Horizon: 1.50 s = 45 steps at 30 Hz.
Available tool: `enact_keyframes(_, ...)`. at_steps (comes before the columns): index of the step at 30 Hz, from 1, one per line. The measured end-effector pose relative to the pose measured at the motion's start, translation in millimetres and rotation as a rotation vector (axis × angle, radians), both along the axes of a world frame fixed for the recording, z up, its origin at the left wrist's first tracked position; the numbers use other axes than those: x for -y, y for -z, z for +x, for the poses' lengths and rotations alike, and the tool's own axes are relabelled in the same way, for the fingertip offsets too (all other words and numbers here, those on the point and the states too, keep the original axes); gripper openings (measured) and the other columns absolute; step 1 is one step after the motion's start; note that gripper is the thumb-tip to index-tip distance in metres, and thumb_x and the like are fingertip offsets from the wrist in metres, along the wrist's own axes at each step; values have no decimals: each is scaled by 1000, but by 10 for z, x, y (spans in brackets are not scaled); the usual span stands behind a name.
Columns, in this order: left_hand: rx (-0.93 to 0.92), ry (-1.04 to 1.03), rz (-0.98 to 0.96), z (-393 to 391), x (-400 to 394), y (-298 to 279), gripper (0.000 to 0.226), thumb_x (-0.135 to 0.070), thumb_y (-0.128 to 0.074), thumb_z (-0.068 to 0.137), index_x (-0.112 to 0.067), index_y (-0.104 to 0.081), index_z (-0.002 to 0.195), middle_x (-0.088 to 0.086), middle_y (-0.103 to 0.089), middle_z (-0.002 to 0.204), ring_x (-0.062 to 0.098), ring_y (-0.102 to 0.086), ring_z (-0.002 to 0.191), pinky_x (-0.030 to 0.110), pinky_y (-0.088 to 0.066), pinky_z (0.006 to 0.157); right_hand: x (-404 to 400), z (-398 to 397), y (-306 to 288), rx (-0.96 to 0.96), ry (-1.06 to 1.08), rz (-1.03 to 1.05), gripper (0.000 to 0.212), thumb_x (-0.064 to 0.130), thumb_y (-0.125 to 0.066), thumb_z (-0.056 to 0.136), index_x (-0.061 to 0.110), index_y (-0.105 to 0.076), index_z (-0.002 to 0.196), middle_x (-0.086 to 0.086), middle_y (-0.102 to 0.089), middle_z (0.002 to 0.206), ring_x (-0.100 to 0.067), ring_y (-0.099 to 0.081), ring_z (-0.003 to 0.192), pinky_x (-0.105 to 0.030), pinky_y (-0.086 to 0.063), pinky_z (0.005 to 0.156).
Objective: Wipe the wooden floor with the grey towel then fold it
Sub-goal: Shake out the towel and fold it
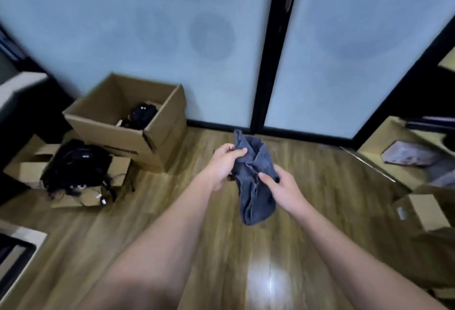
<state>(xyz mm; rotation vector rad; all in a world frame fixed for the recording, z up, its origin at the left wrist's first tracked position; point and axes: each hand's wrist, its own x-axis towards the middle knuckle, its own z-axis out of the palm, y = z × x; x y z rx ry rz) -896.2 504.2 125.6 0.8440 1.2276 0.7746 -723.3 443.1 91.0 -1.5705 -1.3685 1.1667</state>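
Crumpled grey towel [254, 181] hangs bunched, lifted clear above the glossy wooden floor [221, 248].

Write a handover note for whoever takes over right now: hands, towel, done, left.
Left hand: shut on the towel, gripping its upper part.
Right hand: shut on the towel's middle, fingers pinching from the right.
Towel: bunched, held in the air above the floor, lower end hanging free, not touching the boards.
Done: cannot tell from this frame whether the floor has been wiped.
Left: the towel is not folded; wipe if not yet done, then fold.
Nearby: open box to the left by the wall.
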Motion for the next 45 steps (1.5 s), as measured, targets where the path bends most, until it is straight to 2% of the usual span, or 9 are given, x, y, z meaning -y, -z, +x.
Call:
enact_keyframes(4,36,0,168,-154,-111,-1038,11,-21,-65,95,-20,-54,97,8,-70,95,25,-66,83,36,-50,74,-128,-256,-1003,24,-87,195,73,24,-72,92,19,-33,153,6,-45,150,-2,-47,134,-28,-36,115)
enact_keyframes(8,71,21,318,-157,-48,-1781,14,-28,-66,95,-22,-54,93,2,-71,90,19,-67,76,33,-52,69,-116,-489,-1650,93,-122,348,106,43,-82,75,25,-18,157,9,-32,148,17,-35,132,-20,-30,112)
enact_keyframes(12,255,92,380,-122,38,-2265,22,-31,-50,104,-18,-60,119,4,-73,103,22,-68,91,40,-53,79,-134,-466,-2119,-20,21,464,61,15,-70,90,19,-37,141,5,-58,130,7,-58,114,-10,-47,90)
enact_keyframes(16,158,158,525,-71,181,-2510,38,-3,-44,103,-20,-48,137,-1,-73,110,17,-67,93,50,-52,90,-91,-261,-2493,-349,219,376,43,31,-51,78,21,-49,120,-6,-66,115,-21,-63,108,-40,-49,97)
enact_keyframes(19,75,114,586,28,286,-2624,44,0,-57,97,-15,-47,137,1,-68,104,16,-64,83,50,-56,84,18,-96,-2692,-411,245,344,19,26,-49,85,19,-62,97,-8,-75,91,-21,-71,84,-37,-53,81)
enact_keyframes(29,-53,70,673,949,550,-2882,64,-6,-78,84,-17,-42,136,9,-61,124,25,-64,113,43,-54,98,417,853,-3219,-295,153,331,20,11,-48,100,10,-68,96,-7,-77,80,-18,-75,71,-25,-56,57)
enact_keyframes(34,76,62,567,1092,677,-2965,25,10,-55,94,-2,-65,114,13,-71,105,17,-70,80,27,-59,74,770,1716,-3433,-202,252,409,21,9,-51,97,13,-64,81,11,-68,55,3,-63,46,-12,-42,40)
enact_keyframes(40,23,-103,572,1024,748,-3135,32,9,-42,100,-12,-63,112,10,-69,101,21,-66,81,32,-54,70,1176,2549,-3610,-196,382,415,21,10,-53,93,10,-66,77,-3,-71,62,-11,-68,51,-19,-47,41)
enact_keyframes(45,-161,103,628,1067,768,-3365,34,7,-36,103,-15,-59,115,11,-66,109,20,-64,88,32,-51,69,1261,2802,-3731,-215,419,387,11,10,-49,82,11,-59,79,-14,-66,71,-27,-66,59,-33,-50,59)
